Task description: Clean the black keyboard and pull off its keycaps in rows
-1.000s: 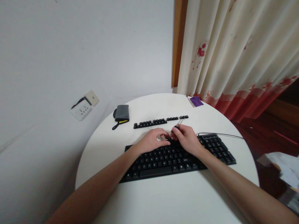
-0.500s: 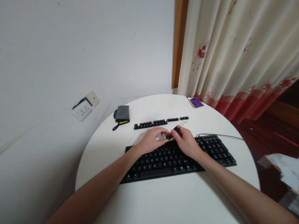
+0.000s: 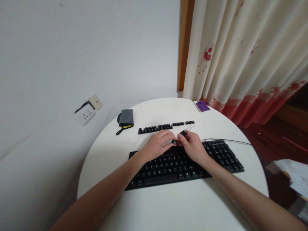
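A black keyboard (image 3: 161, 179) lies across the white round table under both hands. Above its upper rows, my right hand (image 3: 194, 147) is closed around the dark handle of a wire keycap puller (image 3: 183, 132). Thin wire ends stick out of the puller on both sides. My left hand (image 3: 157, 145) pinches a small black keycap (image 3: 173, 141) at the puller's near-left end. Whether the wire still grips that keycap is too small to tell. Beyond my hands, loose black keycaps (image 3: 154, 129) stand in a row. The keyboard's upper middle is hidden by my hands.
A grey pouch (image 3: 126, 118) with a black loop rests at the table's back left. At the back right lies a purple cloth (image 3: 202, 106). The keyboard's cable (image 3: 228, 139) runs off to the right. Wall and curtain (image 3: 216, 48) border the table.
My left fingers have closed in on the keycap, which now shows more plainly. The puller's handle has shifted slightly. The keyboard and the row of keycaps stay put.
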Available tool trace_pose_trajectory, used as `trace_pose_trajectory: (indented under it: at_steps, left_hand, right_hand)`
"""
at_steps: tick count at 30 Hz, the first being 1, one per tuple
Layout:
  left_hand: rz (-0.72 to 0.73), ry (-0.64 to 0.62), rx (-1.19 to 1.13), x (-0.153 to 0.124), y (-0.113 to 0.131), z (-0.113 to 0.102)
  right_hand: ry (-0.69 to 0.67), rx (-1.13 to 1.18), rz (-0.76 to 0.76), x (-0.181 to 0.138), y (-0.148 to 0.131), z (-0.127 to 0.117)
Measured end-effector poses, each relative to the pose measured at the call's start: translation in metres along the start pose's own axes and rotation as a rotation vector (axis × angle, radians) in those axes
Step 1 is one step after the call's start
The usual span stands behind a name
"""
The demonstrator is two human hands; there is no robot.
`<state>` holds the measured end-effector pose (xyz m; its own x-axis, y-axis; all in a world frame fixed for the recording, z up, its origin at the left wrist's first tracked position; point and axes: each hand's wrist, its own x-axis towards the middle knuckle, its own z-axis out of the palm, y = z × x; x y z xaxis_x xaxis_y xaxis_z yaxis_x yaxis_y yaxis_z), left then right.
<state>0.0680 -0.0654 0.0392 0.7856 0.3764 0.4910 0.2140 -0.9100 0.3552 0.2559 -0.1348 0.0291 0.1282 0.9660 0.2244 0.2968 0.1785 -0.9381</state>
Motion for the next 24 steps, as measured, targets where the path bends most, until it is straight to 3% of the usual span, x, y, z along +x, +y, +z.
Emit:
trace_pose_trajectory:
  at_steps: [5, 18, 24]
  left_hand:
    - [0.044, 0.003, 0.036, -0.0014, -0.0012, 0.0008]
    - [0.077, 0.02, -0.122, -0.0007, 0.0003, -0.0003]
    - [-0.006, 0.175, -0.173, 0.0011, -0.0036, 0.0018]
  right_hand:
    - [0.002, -0.053, -0.061, -0.0009, -0.0027, -0.0002]
    - [-0.014, 0.065, -0.022, 0.0008, -0.0037, 0.0021]
    - [0.027, 0.036, 0.021, 0.0034, -0.0048, -0.0048]
